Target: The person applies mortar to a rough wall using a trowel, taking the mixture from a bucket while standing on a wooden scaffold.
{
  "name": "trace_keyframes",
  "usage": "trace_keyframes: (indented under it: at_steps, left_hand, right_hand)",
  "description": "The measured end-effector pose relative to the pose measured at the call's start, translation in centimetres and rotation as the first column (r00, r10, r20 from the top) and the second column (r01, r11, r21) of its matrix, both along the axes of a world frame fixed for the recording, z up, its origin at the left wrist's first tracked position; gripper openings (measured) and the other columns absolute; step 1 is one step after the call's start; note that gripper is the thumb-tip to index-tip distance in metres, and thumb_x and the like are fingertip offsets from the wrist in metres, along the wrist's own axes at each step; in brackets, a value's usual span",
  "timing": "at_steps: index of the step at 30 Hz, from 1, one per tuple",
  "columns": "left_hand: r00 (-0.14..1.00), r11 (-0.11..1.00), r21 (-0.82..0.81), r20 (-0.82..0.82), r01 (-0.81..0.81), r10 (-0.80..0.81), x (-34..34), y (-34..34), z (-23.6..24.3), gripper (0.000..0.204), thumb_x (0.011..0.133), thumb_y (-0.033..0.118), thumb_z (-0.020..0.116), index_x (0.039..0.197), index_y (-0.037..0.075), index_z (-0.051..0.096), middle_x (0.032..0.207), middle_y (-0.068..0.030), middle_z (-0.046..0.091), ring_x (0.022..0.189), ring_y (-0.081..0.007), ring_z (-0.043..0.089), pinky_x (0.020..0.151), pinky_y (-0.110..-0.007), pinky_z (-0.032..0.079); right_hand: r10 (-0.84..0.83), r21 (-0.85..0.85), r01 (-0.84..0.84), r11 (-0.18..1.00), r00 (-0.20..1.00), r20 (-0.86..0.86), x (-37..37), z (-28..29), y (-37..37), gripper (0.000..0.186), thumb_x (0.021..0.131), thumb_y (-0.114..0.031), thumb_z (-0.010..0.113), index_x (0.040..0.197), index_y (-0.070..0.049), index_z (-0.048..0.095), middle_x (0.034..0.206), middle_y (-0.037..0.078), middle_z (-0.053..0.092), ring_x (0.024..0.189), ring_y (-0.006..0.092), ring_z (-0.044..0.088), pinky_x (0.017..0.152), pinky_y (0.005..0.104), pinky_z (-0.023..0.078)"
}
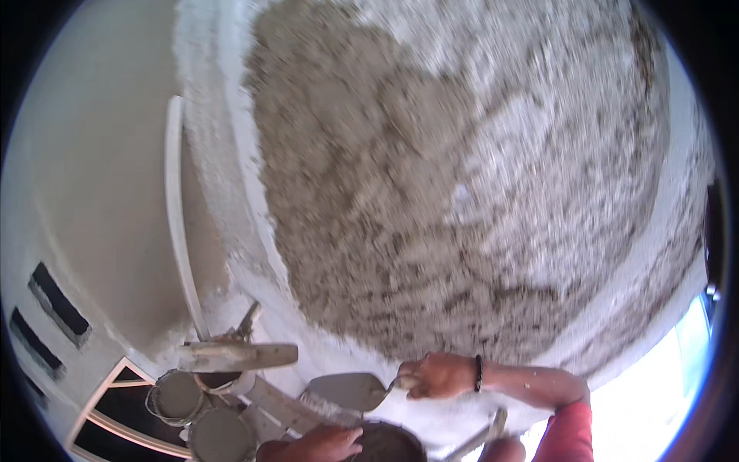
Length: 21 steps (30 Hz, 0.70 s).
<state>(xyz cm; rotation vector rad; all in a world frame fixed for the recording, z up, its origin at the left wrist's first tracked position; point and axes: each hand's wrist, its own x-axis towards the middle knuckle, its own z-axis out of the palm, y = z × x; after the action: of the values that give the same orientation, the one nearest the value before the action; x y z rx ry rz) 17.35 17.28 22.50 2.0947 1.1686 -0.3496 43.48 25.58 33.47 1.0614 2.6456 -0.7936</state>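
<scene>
My right hand (pixel 435 376) is closed round the handle of a trowel (pixel 346 391). The trowel's broad grey blade points left, below the lower edge of the rough mortar-covered wall (pixel 369 154). Lower down, my left hand (pixel 327 444) has its fingers curled at the rim of a round dark pan (pixel 389 444) with grey mortar in it. The picture's lower edge cuts off part of the pan. Darker, wet-looking mortar covers the wall's left and lower parts; its upper right is paler.
Mortar-filled buckets (pixel 175 396) stand at the lower left, near a wooden frame (pixel 115 423) with dark gaps. A long pale straightedge (pixel 177 208) leans against the smooth left wall (pixel 108 169). A wooden board (pixel 239 356) lies above the buckets. Bright light comes in at the lower right.
</scene>
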Motion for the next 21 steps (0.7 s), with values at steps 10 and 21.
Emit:
trace_keyframes:
  at_steps: [10,21]
  left_hand:
    - [0.996,0.997,0.071,0.083,0.026,-0.031,-0.4,0.9,-1.9,0.04,0.088,0.032,0.062,0.116,0.005,0.055,0.093,-0.0226,0.066,0.089,-0.042,0.063,0.077,-0.05,0.051]
    - [0.861,0.932,-0.227,0.367,-0.283,0.351,0.5,-4.0,2.9,0.048,0.087,0.018,0.066,0.13,0.001,0.049,0.104,-0.0132,0.062,0.096,-0.0254,0.06,0.086,-0.035,0.048]
  right_hand:
    - [-0.075,-0.154,0.079,0.985,0.997,0.031,13.7,-14.7,-4.8,0.032,0.09,-0.039,0.052,0.108,-0.013,0.059,0.112,0.007,0.059,0.091,0.0309,0.062,0.079,0.0422,0.05]
    - [0.072,0.064,-0.081,0.995,0.988,0.133,13.5,-14.4,-9.6,0.025,0.083,-0.024,0.06,0.106,-0.015,0.061,0.099,0.004,0.057,0.086,0.0264,0.061,0.074,0.0419,0.051]
